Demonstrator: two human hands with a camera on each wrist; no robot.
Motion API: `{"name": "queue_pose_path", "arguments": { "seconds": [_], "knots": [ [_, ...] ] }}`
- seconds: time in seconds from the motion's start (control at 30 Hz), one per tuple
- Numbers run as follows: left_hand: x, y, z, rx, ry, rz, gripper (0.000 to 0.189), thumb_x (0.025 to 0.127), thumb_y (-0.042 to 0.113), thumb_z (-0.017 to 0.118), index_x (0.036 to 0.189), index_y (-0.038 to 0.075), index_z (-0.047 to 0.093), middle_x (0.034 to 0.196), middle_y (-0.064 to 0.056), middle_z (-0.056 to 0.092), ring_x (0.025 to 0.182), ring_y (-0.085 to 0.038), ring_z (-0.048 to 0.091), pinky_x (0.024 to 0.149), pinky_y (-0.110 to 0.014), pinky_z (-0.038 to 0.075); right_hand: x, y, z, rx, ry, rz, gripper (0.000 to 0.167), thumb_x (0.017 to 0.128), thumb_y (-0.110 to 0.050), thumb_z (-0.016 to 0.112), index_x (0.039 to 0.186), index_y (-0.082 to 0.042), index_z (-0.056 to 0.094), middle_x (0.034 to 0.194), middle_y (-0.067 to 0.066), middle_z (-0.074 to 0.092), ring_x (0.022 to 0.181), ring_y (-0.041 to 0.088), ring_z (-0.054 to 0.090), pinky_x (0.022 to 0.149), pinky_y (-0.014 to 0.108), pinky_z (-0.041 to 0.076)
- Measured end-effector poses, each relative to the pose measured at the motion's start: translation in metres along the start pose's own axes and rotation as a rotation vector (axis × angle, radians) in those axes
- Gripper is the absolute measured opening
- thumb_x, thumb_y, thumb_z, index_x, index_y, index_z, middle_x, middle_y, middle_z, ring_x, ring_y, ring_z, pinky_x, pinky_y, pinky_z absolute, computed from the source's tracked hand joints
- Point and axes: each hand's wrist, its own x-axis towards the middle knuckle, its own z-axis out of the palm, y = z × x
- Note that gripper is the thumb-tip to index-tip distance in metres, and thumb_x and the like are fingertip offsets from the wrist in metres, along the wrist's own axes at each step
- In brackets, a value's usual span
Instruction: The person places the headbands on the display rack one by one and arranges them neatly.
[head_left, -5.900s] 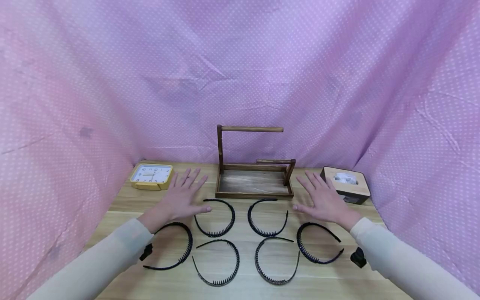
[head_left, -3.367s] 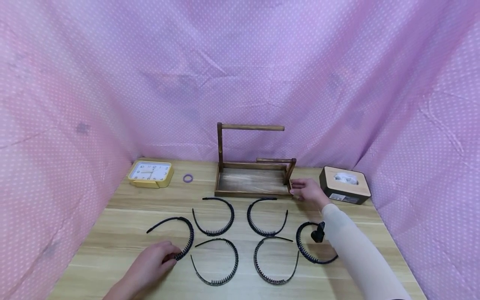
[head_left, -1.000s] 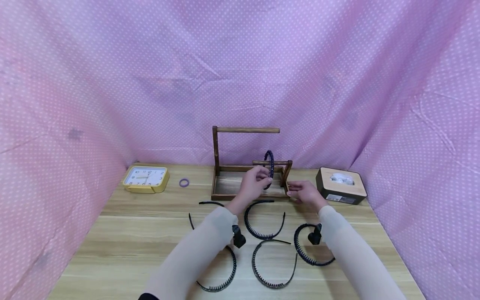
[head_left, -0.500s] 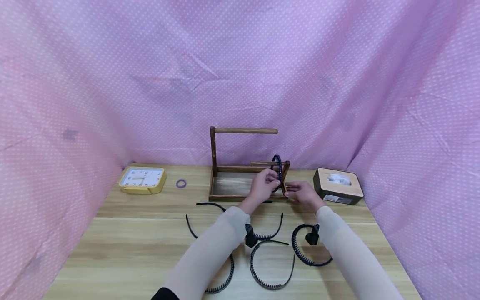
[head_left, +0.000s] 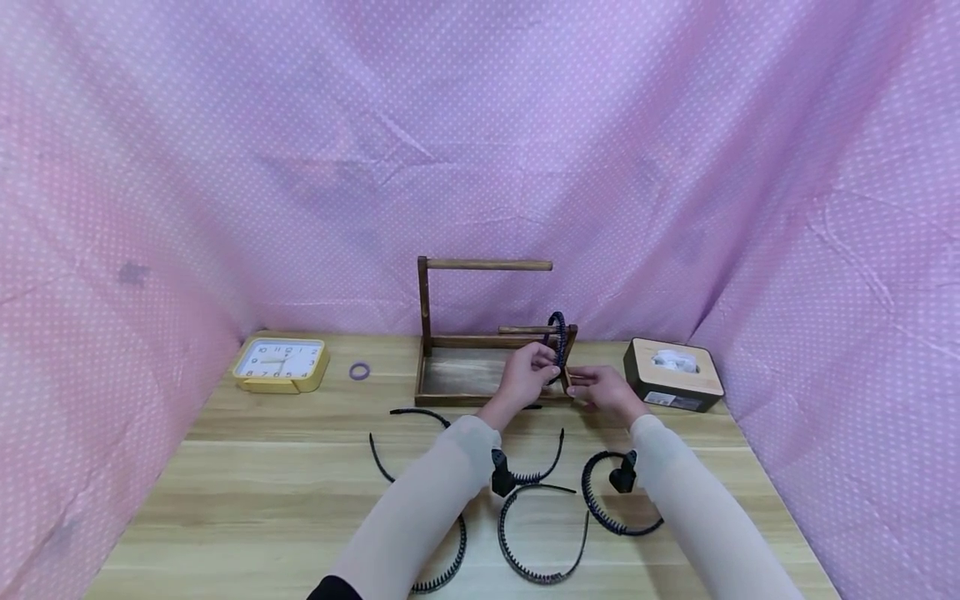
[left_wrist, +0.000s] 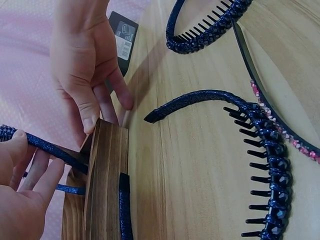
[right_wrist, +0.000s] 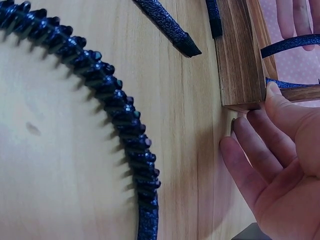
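Observation:
A dark blue toothed headband [head_left: 560, 333] stands upright at the right end of the lower bar on the brown wooden rack [head_left: 457, 400]. My left hand [head_left: 521, 382] pinches it on its left side, thumb and fingers on the band. In the left wrist view the headband's plain ends [left_wrist: 60, 152] reach down into the rack's tray. My right hand [head_left: 606, 392] holds the right end of the tray. The right wrist view shows its thumb on top of the tray's corner [right_wrist: 242, 95], with the other fingers along the outside.
Several headbands lie on the table: one front centre [head_left: 540, 578], one at right [head_left: 596, 500], others partly under my left arm. A yellow clock [head_left: 281, 365] and purple ring [head_left: 359, 371] are at left; a tissue box [head_left: 675, 375] stands right. Pink cloth [head_left: 480, 167] hangs behind.
My left hand picked the headband up from the left of the table, brought it to the lower bar and moved it right along the bar. The right hand stays at the rack.

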Motion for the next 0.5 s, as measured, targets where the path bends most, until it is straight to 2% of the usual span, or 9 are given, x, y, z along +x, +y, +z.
{"name": "queue_pose_path", "arguments": {
  "seconds": [0.17,0.33,0.5],
  "knots": [
    [-0.001,-0.001,-0.002,-0.015,0.002,0.001,0.017,0.097,0.008,0.071,0.114,0.007,0.069,0.102,-0.007,0.075,0.085,-0.012,0.067,0.073,-0.029,0.06,-0.001,-0.003,0.002,-0.007,0.008,-0.005,0.052,0.101,-0.01,0.065,0.149,0.001,0.049,0.146,0.026,0.055,0.124,0.036,0.063,0.077,0.035,0.061],
    [-0.003,-0.004,-0.005,-0.04,-0.004,-0.017,0.02,0.097,0.01,0.071,0.117,0.01,0.07,0.106,-0.004,0.075,0.089,-0.013,0.067,0.078,-0.037,0.061,-0.001,-0.005,0.003,0.008,0.013,0.013,0.052,0.101,-0.012,0.065,0.15,-0.001,0.049,0.147,0.024,0.055,0.126,0.034,0.062,0.08,0.036,0.061],
    [-0.009,-0.006,-0.014,-0.036,-0.018,-0.008,0.023,0.097,0.01,0.071,0.12,0.007,0.069,0.108,-0.004,0.074,0.093,-0.014,0.068,0.082,-0.041,0.061,-0.002,-0.004,0.003,0.0,0.007,0.029,0.054,0.102,-0.012,0.065,0.151,-0.001,0.048,0.148,0.023,0.054,0.127,0.033,0.061,0.079,0.037,0.06]
  ]
}}
